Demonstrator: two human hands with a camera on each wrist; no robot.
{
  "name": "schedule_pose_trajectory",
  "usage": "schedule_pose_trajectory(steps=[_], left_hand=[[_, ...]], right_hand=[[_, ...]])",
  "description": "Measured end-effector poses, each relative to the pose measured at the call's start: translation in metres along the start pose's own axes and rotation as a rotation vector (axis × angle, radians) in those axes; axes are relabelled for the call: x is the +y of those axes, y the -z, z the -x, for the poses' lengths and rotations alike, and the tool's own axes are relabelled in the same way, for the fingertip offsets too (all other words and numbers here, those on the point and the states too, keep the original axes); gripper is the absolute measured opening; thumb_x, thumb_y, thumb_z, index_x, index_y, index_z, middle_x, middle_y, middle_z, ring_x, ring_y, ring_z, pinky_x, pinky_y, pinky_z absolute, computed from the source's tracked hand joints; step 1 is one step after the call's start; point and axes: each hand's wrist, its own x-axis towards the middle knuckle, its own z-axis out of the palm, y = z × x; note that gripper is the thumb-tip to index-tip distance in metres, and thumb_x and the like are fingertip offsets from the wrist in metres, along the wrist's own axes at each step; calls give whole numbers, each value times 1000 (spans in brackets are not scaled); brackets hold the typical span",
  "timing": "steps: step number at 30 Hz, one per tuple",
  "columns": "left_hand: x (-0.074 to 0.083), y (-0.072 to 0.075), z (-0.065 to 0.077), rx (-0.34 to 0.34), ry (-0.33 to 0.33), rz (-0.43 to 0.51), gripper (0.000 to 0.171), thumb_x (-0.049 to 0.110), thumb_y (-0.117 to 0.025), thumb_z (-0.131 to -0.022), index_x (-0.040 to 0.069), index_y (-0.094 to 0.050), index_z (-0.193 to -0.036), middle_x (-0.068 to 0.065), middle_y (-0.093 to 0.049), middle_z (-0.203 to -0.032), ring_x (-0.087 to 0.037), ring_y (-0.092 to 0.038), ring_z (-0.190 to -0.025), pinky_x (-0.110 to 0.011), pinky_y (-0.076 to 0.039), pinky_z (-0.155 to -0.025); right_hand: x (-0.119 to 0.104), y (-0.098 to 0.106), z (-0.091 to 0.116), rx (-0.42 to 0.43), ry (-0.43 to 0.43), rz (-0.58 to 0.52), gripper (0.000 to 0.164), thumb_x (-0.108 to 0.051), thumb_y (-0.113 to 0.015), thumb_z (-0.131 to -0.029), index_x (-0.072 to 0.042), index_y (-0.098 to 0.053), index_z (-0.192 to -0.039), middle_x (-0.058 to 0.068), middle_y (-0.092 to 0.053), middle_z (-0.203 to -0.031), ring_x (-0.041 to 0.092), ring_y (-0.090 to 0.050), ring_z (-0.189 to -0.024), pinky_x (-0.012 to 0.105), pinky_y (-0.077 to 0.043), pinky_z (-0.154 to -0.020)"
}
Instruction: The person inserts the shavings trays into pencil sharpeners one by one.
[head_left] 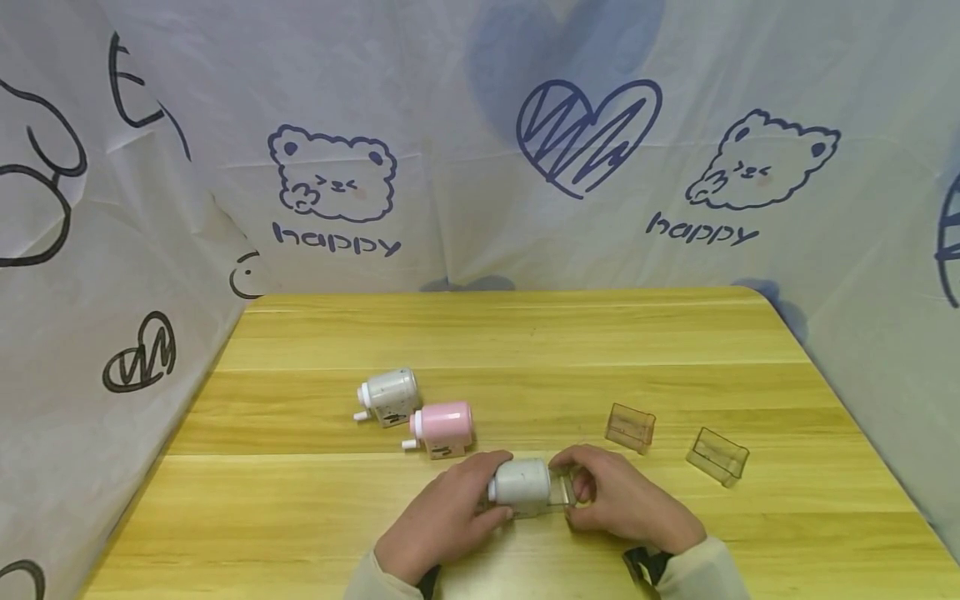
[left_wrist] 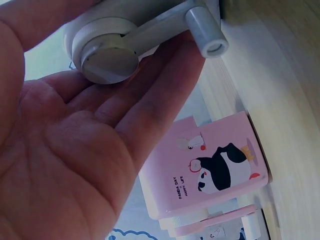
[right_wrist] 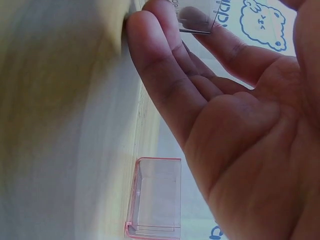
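Note:
My left hand grips a grey-white crank pencil sharpener near the table's front. Its crank handle faces the palm in the left wrist view. With thumb and fingers, my right hand pinches a clear shavings drawer at the sharpener's right end. How far the drawer sits inside the body is hidden. Just beyond the left hand stands a pink pencil sharpener, printed with a panda. Behind that is another grey-white pencil sharpener, its crank also pointing left.
Two loose transparent drawers lie to the right of my hands: a reddish-tinted drawer and a smoky clear drawer. The wooden table is bordered by a white printed cloth at the back and sides.

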Motion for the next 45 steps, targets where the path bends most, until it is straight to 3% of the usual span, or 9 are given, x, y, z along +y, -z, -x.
schedule_pose_trajectory(steps=[45], left_hand=[[0, 0, 0, 8, -9, 15, 48, 26, -68, -87, 16, -50, -130, 5, -57, -119, -7, -51, -98, -32, -45, -86]], right_hand=[[-2, -2, 0, 3, 17, -5, 56, -13, -73, -71, -12, -55, -124, -2, -59, -95, 14, -56, -82, 29, -49, -72]])
